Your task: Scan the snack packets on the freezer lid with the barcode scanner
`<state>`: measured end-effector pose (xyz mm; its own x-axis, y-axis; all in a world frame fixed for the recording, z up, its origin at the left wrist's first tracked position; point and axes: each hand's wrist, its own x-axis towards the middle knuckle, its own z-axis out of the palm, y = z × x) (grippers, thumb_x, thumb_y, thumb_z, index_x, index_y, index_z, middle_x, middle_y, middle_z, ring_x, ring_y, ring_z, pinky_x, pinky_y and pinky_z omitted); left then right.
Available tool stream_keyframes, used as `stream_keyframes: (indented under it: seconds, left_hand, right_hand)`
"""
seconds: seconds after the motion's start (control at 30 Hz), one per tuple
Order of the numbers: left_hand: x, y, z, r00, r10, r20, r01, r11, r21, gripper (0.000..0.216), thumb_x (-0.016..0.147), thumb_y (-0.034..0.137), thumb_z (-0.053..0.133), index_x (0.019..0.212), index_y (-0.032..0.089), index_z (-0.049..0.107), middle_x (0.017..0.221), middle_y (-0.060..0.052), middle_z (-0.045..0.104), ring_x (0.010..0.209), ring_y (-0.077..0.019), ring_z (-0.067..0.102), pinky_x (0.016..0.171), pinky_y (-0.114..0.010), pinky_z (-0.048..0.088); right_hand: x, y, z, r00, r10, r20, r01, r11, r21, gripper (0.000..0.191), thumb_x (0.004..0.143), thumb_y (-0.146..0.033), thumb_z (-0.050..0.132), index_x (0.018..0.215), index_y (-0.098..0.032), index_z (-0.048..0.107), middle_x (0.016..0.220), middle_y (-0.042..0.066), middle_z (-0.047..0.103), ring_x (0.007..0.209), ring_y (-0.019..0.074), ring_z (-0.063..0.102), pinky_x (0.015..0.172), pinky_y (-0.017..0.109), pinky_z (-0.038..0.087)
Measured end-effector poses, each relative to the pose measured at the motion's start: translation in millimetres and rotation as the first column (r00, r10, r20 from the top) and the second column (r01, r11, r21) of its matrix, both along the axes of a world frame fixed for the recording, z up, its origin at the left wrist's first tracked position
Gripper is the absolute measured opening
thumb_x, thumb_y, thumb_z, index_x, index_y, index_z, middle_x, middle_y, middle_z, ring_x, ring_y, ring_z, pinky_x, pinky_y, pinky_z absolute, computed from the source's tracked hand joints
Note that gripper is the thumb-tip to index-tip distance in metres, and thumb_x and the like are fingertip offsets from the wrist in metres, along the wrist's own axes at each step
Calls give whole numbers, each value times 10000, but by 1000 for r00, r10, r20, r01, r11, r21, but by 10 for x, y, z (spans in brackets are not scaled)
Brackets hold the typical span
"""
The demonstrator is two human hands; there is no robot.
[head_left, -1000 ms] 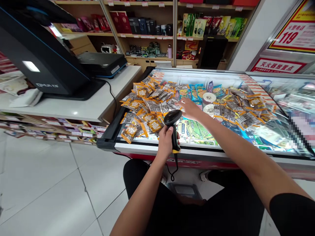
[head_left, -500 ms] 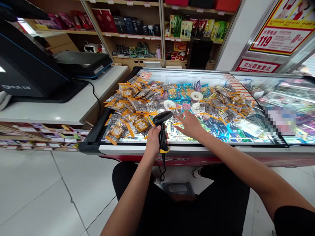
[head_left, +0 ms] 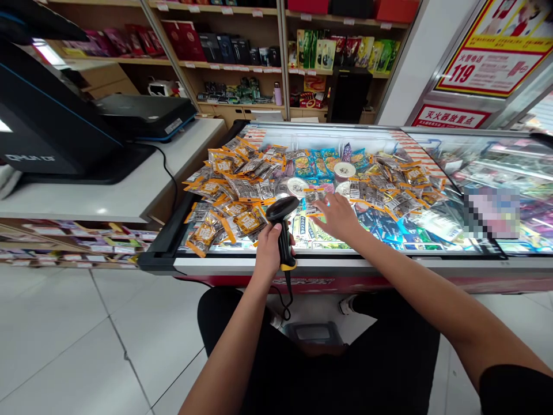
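Observation:
My left hand is wrapped around the handle of a black barcode scanner with a yellow band at its base. The scanner is held over the front part of the glass-topped freezer, and its cable hangs down. My right hand is over the glass, thumb and fingers apart. Its fingertips touch a small clear-and-orange snack packet just beyond the scanner's head. A heap of similar orange-edged packets lies to the left, and another pile of packets lies to the right.
White-lidded tubs and blue packets show through the freezer glass. At left, a counter carries a black scale. A blurred flat object lies at right. Shelves stand behind.
My right hand has drawn slightly to the right, and the small packet at its fingertips has shifted a little right too. The scanner in my left hand has moved only slightly left.

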<state>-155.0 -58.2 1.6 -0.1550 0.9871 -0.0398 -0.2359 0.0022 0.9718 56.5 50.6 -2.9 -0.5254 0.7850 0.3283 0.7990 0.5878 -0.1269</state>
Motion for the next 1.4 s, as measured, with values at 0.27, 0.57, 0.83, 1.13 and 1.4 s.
stream_keyframes:
  seconds: [0.27, 0.57, 0.83, 1.13, 1.4]
  left_hand:
    - [-22, 0, -30, 1000, 13, 20, -13, 1000, -18, 379, 877, 576, 590, 957, 209, 542, 659, 24, 641, 410, -134, 567, 359, -233, 444]
    - [16, -23, -31, 997, 66, 27, -66, 997, 31, 379, 911, 545, 550, 1056, 195, 564, 675, 30, 628, 431, -135, 574, 368, -244, 465]
    - [-4, -14, -72, 995, 84, 57, -87, 995, 56, 366, 931, 558, 554, 1013, 201, 548, 657, 34, 613, 453, -118, 574, 421, -226, 490]
    - [-20, -21, -70, 996, 71, 57, -73, 996, 42, 396, 908, 578, 570, 1004, 195, 543, 673, 25, 621, 446, -117, 568, 411, -228, 482]
    - [8, 68, -20, 997, 51, 58, -50, 998, -27, 404, 905, 587, 553, 943, 185, 556, 621, 22, 611, 402, -129, 557, 366, -227, 432]
  right_hand:
    - [751, 674, 138, 986, -162, 44, 164, 984, -67, 636, 791, -647, 659, 1237, -199, 595, 1332, 207, 586, 1447, 488, 348, 1164, 681, 324]
    - [360, 1419, 545, 984, -99, 151, 127, 974, -189, 821, 835, -726, 606, 1438, -183, 489, 1706, 180, 208, 1591, 467, 82, 1257, 643, 202]
    - [-733, 2062, 194, 999, 35, 22, -31, 986, -163, 707, 980, -517, 508, 1569, -133, 433, 1639, 171, 405, 1510, 389, 357, 1223, 562, 323]
    - [-422, 1289, 234, 984, 68, 166, -68, 998, -8, 535, 968, -529, 542, 1332, -143, 617, 1366, 220, 532, 1275, 402, 535, 1049, 525, 452]
    - [-38, 103, 200, 969, 167, 181, -160, 986, -53, 639, 987, -613, 519, 1475, -202, 554, 1409, 206, 470, 1336, 391, 484, 1064, 505, 461]
